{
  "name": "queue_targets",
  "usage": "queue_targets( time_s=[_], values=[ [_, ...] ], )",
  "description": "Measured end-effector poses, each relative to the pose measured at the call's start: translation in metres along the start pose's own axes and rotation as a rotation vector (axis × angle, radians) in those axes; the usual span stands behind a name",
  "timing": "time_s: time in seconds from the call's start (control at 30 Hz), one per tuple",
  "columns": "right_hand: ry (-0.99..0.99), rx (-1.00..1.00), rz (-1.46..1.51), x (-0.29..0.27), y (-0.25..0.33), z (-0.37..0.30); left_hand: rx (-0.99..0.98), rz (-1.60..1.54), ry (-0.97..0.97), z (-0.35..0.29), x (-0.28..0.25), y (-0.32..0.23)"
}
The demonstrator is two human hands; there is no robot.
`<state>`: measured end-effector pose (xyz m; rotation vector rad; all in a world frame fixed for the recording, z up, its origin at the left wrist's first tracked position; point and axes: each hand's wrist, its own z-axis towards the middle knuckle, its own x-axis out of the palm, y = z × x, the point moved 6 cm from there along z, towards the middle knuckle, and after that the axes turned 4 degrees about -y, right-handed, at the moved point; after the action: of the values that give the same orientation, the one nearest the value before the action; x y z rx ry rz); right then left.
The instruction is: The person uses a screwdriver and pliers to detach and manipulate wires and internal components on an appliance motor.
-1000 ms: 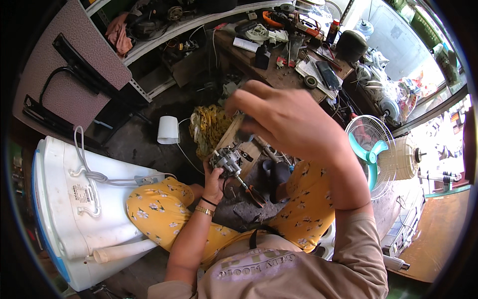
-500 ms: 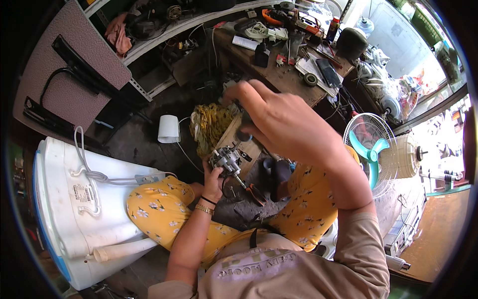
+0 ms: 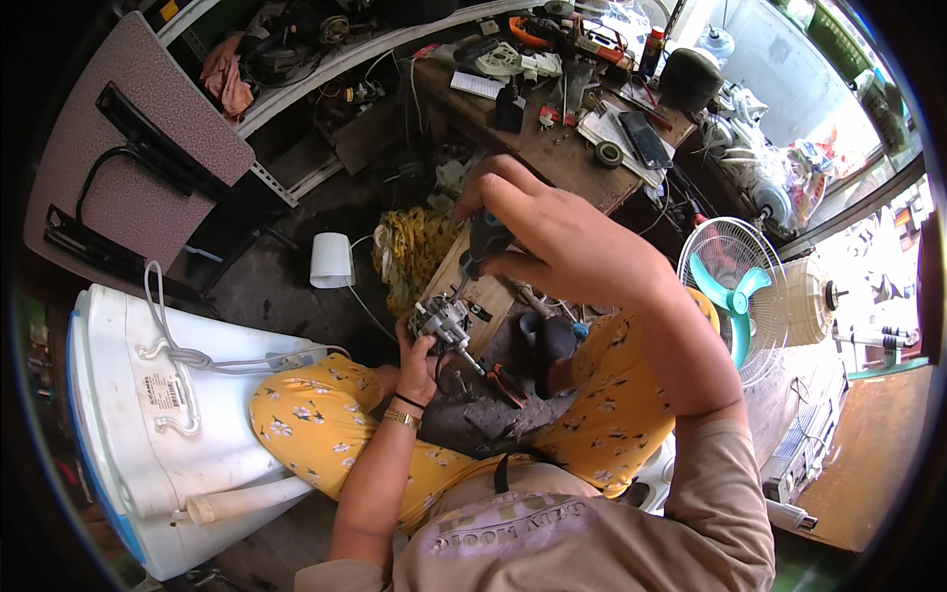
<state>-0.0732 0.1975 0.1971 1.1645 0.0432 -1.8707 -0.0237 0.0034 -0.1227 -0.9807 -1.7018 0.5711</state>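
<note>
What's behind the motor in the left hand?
Part of a wooden board shows behind the motor, which the left hand holds; whatever the motor itself covers can't be seen.

Daylight glares in right of my hands (image 3: 567,237), washing out the window (image 3: 779,69); left of them the floor (image 3: 281,271) sits in deep shadow. Beyond them the shelf (image 3: 326,77) bows, and every corner goes black.

A compact, silver-grey metal motor (image 3: 442,322) sits tilted in the left hand (image 3: 418,361), its thin shaft (image 3: 471,357) slanting toward the lower right. A dark-handled screwdriver (image 3: 486,239), gripped in the right hand (image 3: 564,237), slants down to the motor's upper side.
</note>
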Motion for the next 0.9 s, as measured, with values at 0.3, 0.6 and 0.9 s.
queue_targets(
  time_s=[0.3,0.6,0.9],
  values=[
    [-0.069,0.056,0.16,0.0,-0.01,-0.005,-0.022,0.014,-0.003,0.005,0.0,-0.002],
    [-0.068,-0.073,0.253,0.009,-0.002,-0.003,-0.057,0.024,-0.005,0.005,-0.007,0.01],
    [-0.116,0.054,0.3,0.018,-0.019,-0.013,-0.089,0.044,-0.088,0.005,-0.017,0.012]
  ],
)
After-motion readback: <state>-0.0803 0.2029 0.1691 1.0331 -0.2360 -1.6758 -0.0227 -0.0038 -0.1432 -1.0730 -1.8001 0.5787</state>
